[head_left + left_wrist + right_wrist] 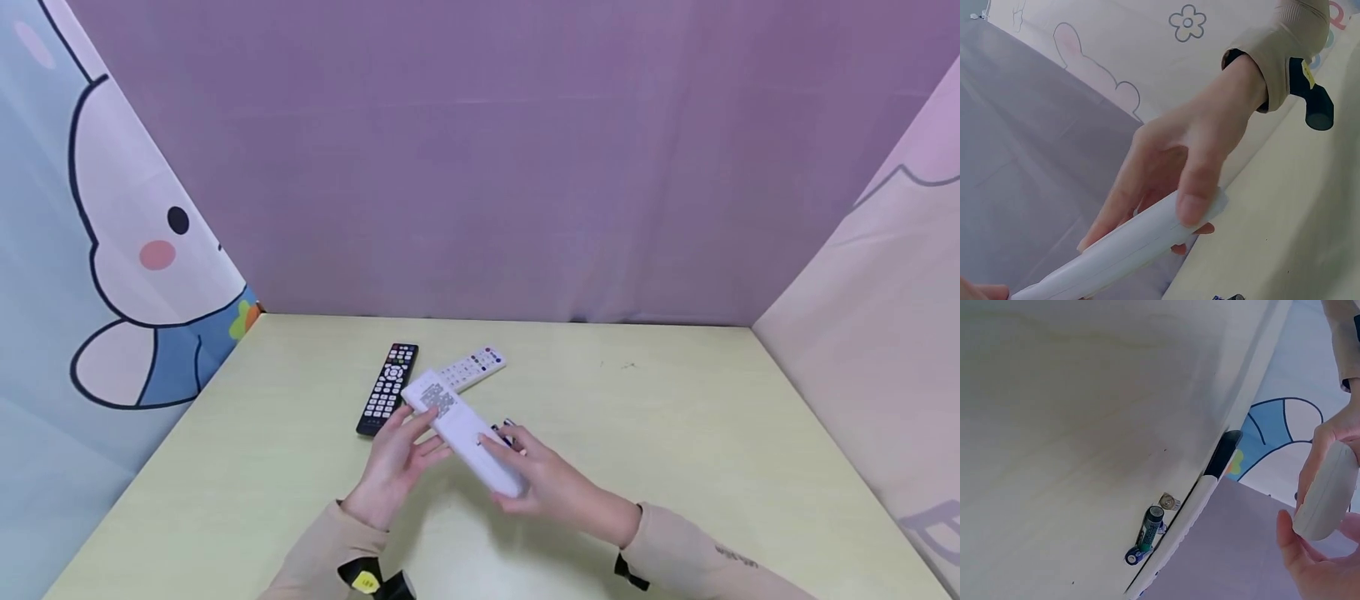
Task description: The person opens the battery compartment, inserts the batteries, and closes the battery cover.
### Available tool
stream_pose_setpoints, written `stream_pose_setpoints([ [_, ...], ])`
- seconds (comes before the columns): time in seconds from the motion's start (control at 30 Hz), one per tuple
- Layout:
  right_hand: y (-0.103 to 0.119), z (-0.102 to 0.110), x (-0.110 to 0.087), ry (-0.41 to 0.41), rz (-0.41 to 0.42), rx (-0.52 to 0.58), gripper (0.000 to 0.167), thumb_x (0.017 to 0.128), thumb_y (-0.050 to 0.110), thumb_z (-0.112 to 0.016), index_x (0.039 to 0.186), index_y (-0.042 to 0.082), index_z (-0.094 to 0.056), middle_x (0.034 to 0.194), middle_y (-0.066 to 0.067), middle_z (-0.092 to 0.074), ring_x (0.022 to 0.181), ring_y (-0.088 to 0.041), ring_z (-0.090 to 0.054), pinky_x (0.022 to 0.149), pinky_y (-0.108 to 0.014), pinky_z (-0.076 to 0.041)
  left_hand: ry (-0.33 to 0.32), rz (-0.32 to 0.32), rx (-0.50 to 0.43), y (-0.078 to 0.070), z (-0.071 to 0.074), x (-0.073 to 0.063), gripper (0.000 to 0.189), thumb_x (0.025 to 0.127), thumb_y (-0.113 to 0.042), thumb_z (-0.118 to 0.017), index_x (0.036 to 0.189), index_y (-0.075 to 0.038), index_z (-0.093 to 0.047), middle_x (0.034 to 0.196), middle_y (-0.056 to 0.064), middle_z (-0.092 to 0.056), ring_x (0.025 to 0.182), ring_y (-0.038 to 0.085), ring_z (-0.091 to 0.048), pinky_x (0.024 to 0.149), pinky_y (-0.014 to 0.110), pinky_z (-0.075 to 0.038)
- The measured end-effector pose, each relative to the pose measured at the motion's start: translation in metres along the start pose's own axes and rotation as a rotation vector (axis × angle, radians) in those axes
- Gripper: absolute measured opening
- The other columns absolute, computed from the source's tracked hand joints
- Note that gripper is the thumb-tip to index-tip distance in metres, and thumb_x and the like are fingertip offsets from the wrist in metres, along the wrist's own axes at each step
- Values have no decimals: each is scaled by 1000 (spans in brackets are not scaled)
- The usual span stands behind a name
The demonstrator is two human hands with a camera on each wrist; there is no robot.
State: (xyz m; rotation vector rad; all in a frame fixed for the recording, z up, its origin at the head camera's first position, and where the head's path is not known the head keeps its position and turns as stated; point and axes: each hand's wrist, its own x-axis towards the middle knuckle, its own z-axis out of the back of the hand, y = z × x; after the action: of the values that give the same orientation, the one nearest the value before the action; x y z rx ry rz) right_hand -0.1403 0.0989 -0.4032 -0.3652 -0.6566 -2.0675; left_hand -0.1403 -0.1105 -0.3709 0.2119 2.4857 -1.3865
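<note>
Both hands hold a white remote control above the table, its back turned up and a printed grey label near its far end. My left hand supports the far part, thumb over the edge and some fingers spread beneath. The near end is in my right hand, with a fingertip by a small mark on the back. In the left wrist view, the right thumb presses the remote's side. Several batteries lie on the table in the right wrist view; the right hand mostly hides them in the head view.
A black remote control lies left of the held one. Another white remote control lies behind, partly covered by it. The pale table meets a purple cloth wall; printed cloth walls stand at both sides.
</note>
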Motion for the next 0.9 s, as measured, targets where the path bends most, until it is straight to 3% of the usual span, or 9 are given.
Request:
stream_pose_setpoints([
  [0.5, 2, 3, -1, -53, 54, -116, 65, 68, 22, -71, 126, 5, -49, 113, -21, -48, 87, -23, -55, 66, -17, -52, 15, -11, -13, -4, -2, 1, 47, 88, -2, -47, 132, -4, -30, 109, 17, -52, 83, 27, -62, 78, 37, -53],
  [0.73, 3, 3, -2, -75, 36, -86, 65, 66, 21, -72, 125, 6, -49, 114, -21, -49, 87, -22, -56, 64, -15, -51, 29, -22, 6, -4, -2, 2, 50, 88, -5, -50, 133, -6, -30, 114, 18, -48, 85, 25, -62, 80, 36, -52],
  [0.9, 5, 4, -2, -76, 4, 9, 65, 66, 17, -74, 125, 6, -50, 115, -22, -49, 87, -26, -57, 66, -16, -52, 66, -21, 21, -3, 0, 1, 50, 88, -6, -49, 134, -9, -29, 117, 18, -45, 88, 25, -60, 82, 36, -51],
])
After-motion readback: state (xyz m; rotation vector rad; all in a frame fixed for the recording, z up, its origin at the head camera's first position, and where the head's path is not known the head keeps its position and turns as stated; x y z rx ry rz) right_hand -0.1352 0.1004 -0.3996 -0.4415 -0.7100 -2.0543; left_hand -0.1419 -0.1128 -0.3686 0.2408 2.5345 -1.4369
